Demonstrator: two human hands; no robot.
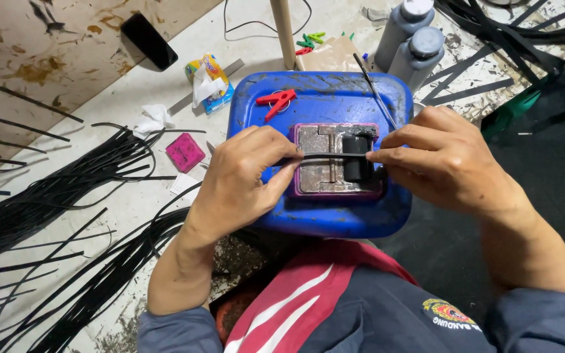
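My left hand (246,180) and my right hand (443,160) pinch the two ends of a thin black strip (331,155) and hold it taut across a small grey metal block (325,160) framed in pink. A black roller (356,158) sits on the right part of that block, under the strip. The block rests on top of a blue plastic stool (325,216) between my knees. A red clothes peg (276,101) lies on the stool's far left corner.
Bundles of black strips (67,196) cover the floor at left, more (511,39) at top right. Two grey bottles (410,39) stand behind the stool, beside a wooden stick (284,29). A pink pad (185,151), tissue (155,119), colourful packet (210,82) and black phone (148,40) lie at left.
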